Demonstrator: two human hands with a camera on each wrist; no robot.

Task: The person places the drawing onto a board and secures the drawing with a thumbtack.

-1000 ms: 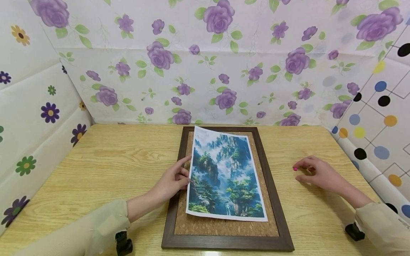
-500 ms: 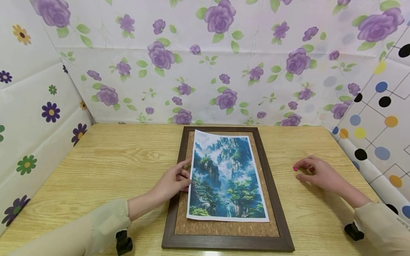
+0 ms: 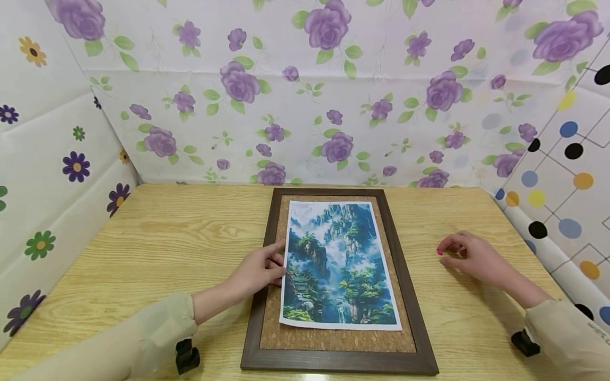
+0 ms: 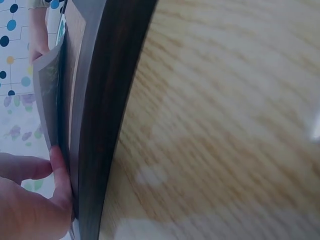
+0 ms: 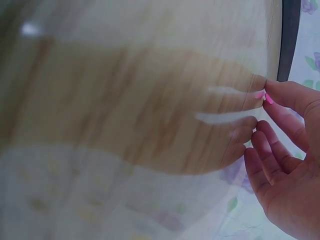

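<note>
A sheet printed with a misty blue-green mountain landscape (image 3: 338,264) lies over the corkboard (image 3: 333,341) in the head view. My left hand (image 3: 254,271) pinches its left edge between thumb and finger; the left wrist view shows the sheet's edge (image 4: 46,105) raised above the board there. To the right of the board, the fingertips of my right hand (image 3: 476,259) meet the tabletop. Between them is a tiny bright-pink piece (image 5: 269,98), pinched by thumb and finger in the right wrist view. Fingers hide most of it, so its kind does not show.
The corkboard's dark brown wooden frame (image 3: 410,296) forms a raised border on the glossy wood-grain table (image 3: 190,233). Floral sheeting (image 3: 286,106) stands along the back edge; a dotted panel (image 3: 567,201) borders the right and a flowered one (image 3: 71,211) the left.
The picture sheet's lifted far edge has come down and flattened, and the sheet has shifted slightly nearer and right. My left hand has moved slightly with it; the right hand has barely moved.
</note>
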